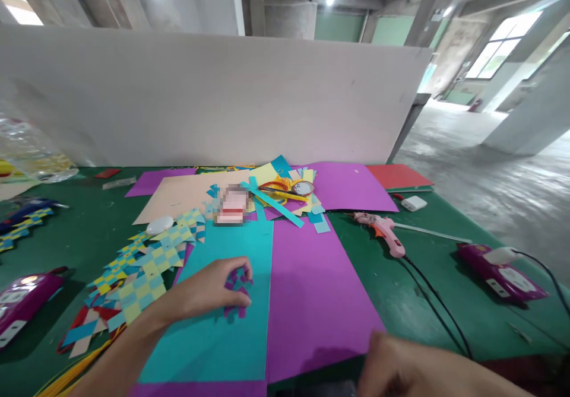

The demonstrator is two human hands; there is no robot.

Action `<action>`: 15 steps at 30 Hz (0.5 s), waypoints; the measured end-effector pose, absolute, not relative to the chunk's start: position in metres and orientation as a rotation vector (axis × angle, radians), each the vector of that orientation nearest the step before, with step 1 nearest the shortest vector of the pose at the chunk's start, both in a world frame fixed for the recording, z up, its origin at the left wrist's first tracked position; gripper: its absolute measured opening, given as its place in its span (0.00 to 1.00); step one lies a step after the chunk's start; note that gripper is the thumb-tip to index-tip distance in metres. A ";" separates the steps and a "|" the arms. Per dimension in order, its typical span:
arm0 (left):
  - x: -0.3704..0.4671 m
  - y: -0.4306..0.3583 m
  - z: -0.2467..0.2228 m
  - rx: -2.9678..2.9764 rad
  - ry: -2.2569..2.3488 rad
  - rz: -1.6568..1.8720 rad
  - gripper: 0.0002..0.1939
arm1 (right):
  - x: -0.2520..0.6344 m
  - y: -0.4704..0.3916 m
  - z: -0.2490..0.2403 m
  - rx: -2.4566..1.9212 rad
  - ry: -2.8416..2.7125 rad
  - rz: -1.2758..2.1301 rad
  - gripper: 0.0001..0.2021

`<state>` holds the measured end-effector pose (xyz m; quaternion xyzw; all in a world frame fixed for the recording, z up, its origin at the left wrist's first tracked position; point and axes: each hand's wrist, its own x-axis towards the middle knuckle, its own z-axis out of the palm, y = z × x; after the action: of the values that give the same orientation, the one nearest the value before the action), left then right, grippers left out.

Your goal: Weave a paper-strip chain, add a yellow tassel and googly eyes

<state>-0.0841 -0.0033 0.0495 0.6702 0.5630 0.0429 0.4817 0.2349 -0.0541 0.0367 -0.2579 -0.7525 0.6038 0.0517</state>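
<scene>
Woven paper (235,278), small, purple and teal, in your left hand above the middle of the teal sheet; cannot tell whether it touches the sheet. Largest item: white panel (200,100), standing upright across the far side. Before it, the green table (356,272). Near you, two sheets side by side: purple sheet (316,296) to the right, teal sheet (209,349) to the left. Beyond them, flat, a peach sheet (169,189) left of centre; a red sheet (398,175) at far right.

Your left hand (227,284): fingers bent, thumb opposed, pinching the woven paper. Your right hand (392,361): at the bottom edge, fingers curled and partly hidden; cannot tell whether they grip anything.

Checked strips (149,266), yellow, blue and peach, heaped left of the teal sheet. Clear bottle (38,153) at far left, lying on its side. Power strip (503,275) on the right, white plug (501,256) in it. Pink glue gun (383,231) lies between that and the purple sheet, black cord trailing towards you. White oval (160,225) just beside the checked strips. White block (414,203) near the red sheet.
</scene>
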 end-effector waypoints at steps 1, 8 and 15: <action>-0.072 0.003 0.050 1.692 1.320 0.111 0.12 | 0.236 -0.047 0.037 -0.824 -2.240 1.777 0.19; -0.013 0.047 0.037 1.898 0.907 0.102 0.25 | 0.214 0.023 0.025 -1.140 -2.112 0.574 0.13; -0.024 0.054 0.013 2.087 1.156 0.566 0.20 | 0.191 0.042 0.001 -1.554 -2.305 0.208 0.13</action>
<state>-0.0240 0.0539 0.0135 0.8009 0.4439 0.2173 0.3380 0.1909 0.0424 0.0011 -0.5488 -0.8140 0.0733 0.1759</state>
